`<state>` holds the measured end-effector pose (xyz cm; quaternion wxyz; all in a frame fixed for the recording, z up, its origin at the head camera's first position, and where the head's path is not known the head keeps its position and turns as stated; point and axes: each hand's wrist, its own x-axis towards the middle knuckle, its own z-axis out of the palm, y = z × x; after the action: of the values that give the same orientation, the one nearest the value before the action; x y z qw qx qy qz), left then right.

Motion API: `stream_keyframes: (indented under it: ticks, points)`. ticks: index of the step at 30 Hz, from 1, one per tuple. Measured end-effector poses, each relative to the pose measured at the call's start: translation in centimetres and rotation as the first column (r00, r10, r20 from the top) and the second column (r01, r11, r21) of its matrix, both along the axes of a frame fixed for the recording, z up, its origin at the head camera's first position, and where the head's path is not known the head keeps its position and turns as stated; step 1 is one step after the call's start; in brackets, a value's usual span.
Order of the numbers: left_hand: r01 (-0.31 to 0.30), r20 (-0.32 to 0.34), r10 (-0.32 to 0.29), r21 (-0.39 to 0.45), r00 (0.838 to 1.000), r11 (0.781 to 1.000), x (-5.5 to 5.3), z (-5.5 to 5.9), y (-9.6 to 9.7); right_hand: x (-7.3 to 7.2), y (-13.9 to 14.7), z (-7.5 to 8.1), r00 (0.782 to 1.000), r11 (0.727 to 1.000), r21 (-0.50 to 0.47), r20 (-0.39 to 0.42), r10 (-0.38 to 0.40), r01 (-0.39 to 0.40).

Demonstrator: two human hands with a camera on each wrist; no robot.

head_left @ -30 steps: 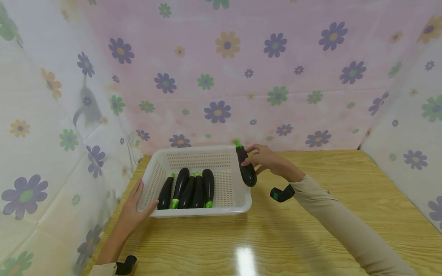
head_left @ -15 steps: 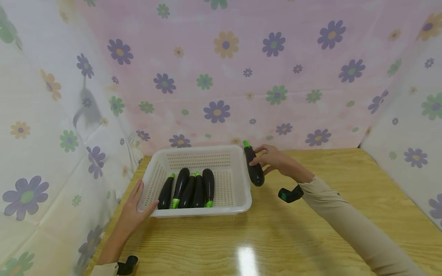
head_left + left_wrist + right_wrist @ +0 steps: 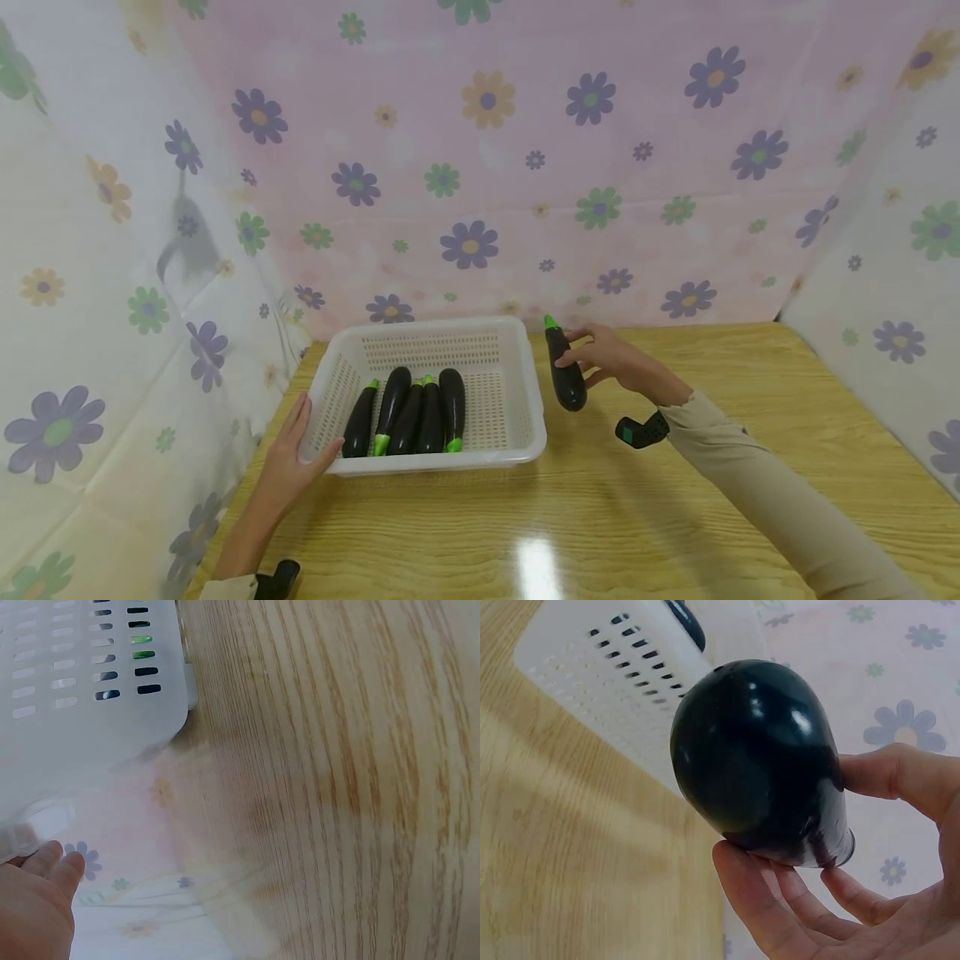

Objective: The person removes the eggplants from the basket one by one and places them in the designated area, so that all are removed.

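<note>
My right hand [image 3: 617, 363] holds an eggplant [image 3: 564, 368] between thumb and fingers, beside the right end of the white plastic basket [image 3: 442, 461]. Its green stem points to the back wall, and its rounded dark end [image 3: 754, 750] faces the camera in the right wrist view. At the basket's front left corner, my left hand [image 3: 283, 461] grips the rim, thumb over the near side and fingers along the left side. In the left wrist view those fingers [image 3: 69, 874] show under the rim. Several eggplants [image 3: 392, 408] lie side by side in the basket's left and middle part.
The basket stands on a wood-grain table [image 3: 450, 533] near its left back part. A flowered cloth [image 3: 480, 167] rises behind the table and at both sides. Black cameras [image 3: 642, 430] are strapped on the wrists.
My right hand has carried the eggplant rightward from over the basket's right rim to beside the basket, slightly lower. The left hand and the basket stay in place.
</note>
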<state>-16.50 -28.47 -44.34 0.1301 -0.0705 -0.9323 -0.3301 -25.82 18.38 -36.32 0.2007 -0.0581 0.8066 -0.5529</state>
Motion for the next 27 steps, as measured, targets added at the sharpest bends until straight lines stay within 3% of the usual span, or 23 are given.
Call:
stream_keyframes:
  ticks: [4,7,27]
  points:
    - [-0.003,-0.053,0.003,-0.002,0.999,1.000,-0.1,-0.1,0.2,0.0,0.3,-0.5,1.000,1.000,-0.001,0.012,-0.017,0.017]
    - [-0.010,-0.058,0.010,-0.008,0.998,1.000,-0.1,-0.1,0.2,0.3,0.2,-0.4,1.000,1.000,-0.018,0.021,-0.016,0.017]
    - [0.003,-0.070,-0.002,0.010,0.998,1.000,0.0,-0.2,0.1,-1.0,0.8,-4.3,0.997,0.997,-0.004,0.004,-0.074,0.074]
